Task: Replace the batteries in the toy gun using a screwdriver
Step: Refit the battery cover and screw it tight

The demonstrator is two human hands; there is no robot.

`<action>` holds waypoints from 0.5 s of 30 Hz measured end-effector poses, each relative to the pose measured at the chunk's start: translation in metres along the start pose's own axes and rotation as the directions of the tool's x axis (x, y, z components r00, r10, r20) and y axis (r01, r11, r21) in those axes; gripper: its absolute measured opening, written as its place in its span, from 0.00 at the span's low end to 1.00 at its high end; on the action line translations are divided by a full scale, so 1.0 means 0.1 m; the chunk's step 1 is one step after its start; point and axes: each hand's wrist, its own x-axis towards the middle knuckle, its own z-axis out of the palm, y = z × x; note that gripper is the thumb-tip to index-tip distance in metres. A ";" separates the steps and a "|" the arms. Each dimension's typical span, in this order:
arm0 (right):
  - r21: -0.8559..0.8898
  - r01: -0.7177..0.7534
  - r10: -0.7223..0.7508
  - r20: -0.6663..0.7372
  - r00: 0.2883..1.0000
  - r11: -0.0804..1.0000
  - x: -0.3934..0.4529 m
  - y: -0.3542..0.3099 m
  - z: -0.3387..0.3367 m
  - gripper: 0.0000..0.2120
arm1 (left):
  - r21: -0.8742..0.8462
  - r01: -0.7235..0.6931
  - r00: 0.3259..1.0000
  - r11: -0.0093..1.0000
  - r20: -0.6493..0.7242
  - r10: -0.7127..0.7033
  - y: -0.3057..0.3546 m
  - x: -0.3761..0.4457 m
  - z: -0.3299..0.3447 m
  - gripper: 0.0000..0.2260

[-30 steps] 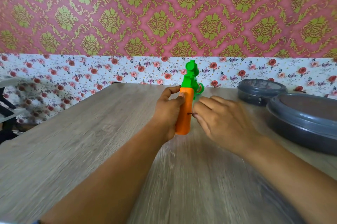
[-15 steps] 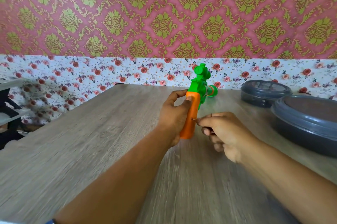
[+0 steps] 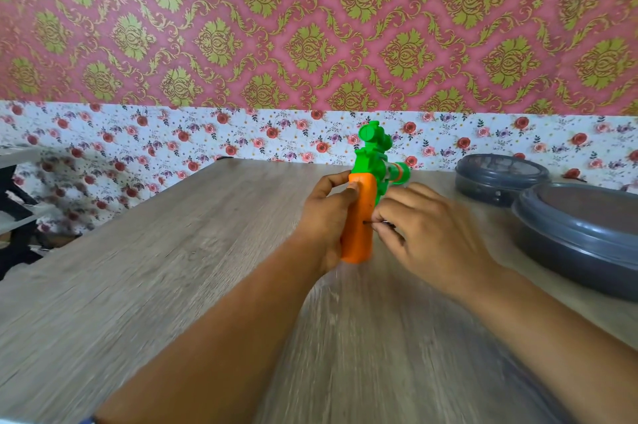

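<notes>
The toy gun (image 3: 362,216) has an orange handle and a green body, and it stands upright above the wooden table (image 3: 172,268). My left hand (image 3: 328,216) grips the orange handle from the left, thumb on its upper end. My right hand (image 3: 424,226) pinches a small screwdriver (image 3: 374,222). Its thin metal tip touches the right side of the handle. The screwdriver's grip is mostly hidden inside my fingers.
Two dark grey round lidded containers stand at the right: a large one (image 3: 583,244) close by and a smaller one (image 3: 500,181) behind it, near the flowered wall. A shelf edge (image 3: 17,188) shows at the far left.
My right hand has moved up and back against the handle, with its fingers spread more over the screwdriver. The gun has turned slightly, so more of its barrel shows.
</notes>
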 end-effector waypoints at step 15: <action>0.675 -0.726 0.691 0.588 0.420 -0.133 0.02 -0.20 0.13 0.02 | 0.222 -0.153 0.986 0.963 -0.033 0.165 -0.10 -0.02 0.02 0.03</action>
